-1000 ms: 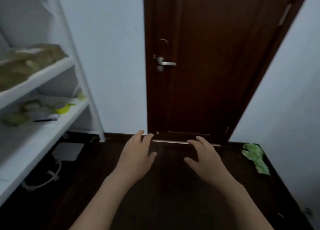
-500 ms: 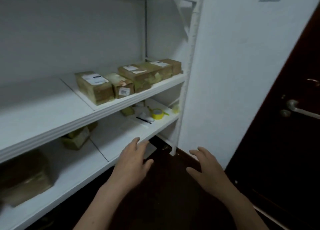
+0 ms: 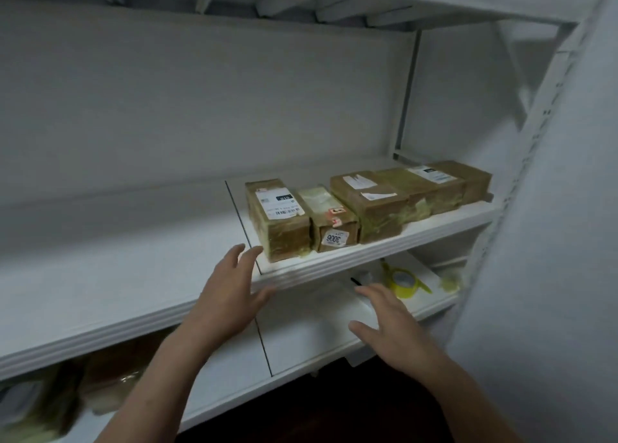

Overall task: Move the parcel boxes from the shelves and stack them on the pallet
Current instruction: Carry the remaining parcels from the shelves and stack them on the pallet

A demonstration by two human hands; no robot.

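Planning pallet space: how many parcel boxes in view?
5 clear, along the middle shelf: barcode-labelled box, small box, two-label box, long box, end box. Blurred lower-left shapes may be more.

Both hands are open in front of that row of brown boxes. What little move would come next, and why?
Probably the left hand reaches forward to the leftmost box, which sits nearest it at the front edge of the shelf. Both hands are open and empty; the right hand is lower, before the shelf below, so it would likely follow.
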